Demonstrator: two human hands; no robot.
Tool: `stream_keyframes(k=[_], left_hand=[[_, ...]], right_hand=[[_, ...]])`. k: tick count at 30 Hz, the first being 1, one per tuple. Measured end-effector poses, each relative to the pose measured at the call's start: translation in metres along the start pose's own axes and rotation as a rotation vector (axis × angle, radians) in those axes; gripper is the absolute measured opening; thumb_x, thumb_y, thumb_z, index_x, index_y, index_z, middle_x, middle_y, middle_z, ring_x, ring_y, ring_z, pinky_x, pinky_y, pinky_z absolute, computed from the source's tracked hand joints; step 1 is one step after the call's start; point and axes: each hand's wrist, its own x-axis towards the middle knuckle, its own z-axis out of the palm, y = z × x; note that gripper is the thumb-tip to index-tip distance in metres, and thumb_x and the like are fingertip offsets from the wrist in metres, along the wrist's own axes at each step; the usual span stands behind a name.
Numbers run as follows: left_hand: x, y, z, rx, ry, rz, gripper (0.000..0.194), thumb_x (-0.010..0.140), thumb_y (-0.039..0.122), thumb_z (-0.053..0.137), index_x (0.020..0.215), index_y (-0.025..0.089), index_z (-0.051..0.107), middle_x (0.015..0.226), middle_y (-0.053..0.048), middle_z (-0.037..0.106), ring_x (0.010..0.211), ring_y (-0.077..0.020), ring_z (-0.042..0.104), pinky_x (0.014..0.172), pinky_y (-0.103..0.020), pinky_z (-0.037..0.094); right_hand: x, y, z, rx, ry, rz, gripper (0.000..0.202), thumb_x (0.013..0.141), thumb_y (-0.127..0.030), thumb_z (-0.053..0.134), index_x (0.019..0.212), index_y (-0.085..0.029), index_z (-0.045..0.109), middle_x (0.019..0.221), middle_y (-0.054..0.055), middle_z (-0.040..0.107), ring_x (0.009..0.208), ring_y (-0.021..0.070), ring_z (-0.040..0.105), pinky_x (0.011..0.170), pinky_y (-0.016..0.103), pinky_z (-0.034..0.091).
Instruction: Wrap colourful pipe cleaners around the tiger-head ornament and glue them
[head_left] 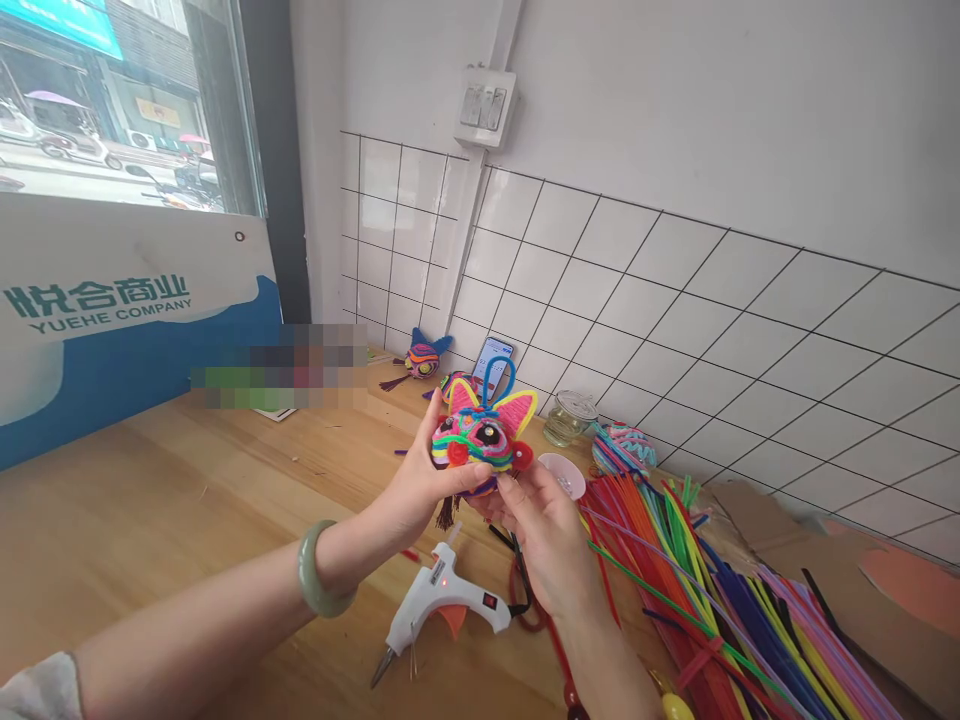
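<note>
Both my hands hold up a colourful pipe-cleaner animal-head ornament above the table. It has pink ears edged in yellow, dark eyes, red pompoms, a blue loop on top and a dark tassel below. My left hand is closed round its left side, with the thumb across the front. At the lower right, my right hand grips it with thumb and fingers; some fingertips are hidden behind it. Beneath my hands a white hot glue gun lies on the wooden table, its small red light lit.
Bundles of coloured pipe cleaners spread over the right side. Toward the wall are a phone, a glass jar, a small pink dish, a ball of coiled strands and another animal-head ornament. A banner borders the left.
</note>
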Motion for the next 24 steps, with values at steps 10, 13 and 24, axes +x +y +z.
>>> stream_keyframes(k=[10, 13, 24], left_hand=[[0.0000, 0.0010, 0.0004, 0.107, 0.014, 0.033, 0.129, 0.059, 0.022, 0.090, 0.157, 0.030, 0.006, 0.137, -0.009, 0.060, 0.123, -0.0270, 0.059, 0.106, -0.039, 0.044], [0.0000, 0.0027, 0.0020, 0.104, 0.019, 0.021, 0.130, 0.058, 0.021, 0.090, 0.157, 0.029, 0.007, 0.138, -0.010, 0.059, 0.124, -0.0277, 0.059, 0.105, -0.038, 0.045], [-0.0021, 0.0022, -0.0004, 0.053, -0.002, -0.004, 0.129, 0.061, 0.018, 0.089, 0.157, 0.031, 0.002, 0.132, -0.008, 0.064, 0.118, -0.0245, 0.063, 0.103, -0.035, 0.047]], right_hand=[[0.0026, 0.0030, 0.0010, 0.141, -0.089, 0.012, 0.030, 0.083, -0.039, 0.075, 0.109, -0.026, 0.067, 0.119, 0.005, 0.070, 0.096, 0.0236, 0.071, 0.088, 0.042, 0.058], [0.0043, 0.0056, -0.0005, 0.157, -0.084, 0.022, 0.031, 0.082, -0.038, 0.075, 0.110, -0.026, 0.067, 0.120, 0.004, 0.070, 0.096, 0.0230, 0.071, 0.088, 0.042, 0.058], [0.0068, 0.0091, -0.0069, 0.140, -0.081, 0.047, 0.032, 0.081, -0.038, 0.076, 0.110, -0.028, 0.068, 0.112, 0.003, 0.073, 0.092, 0.0227, 0.072, 0.087, 0.041, 0.057]])
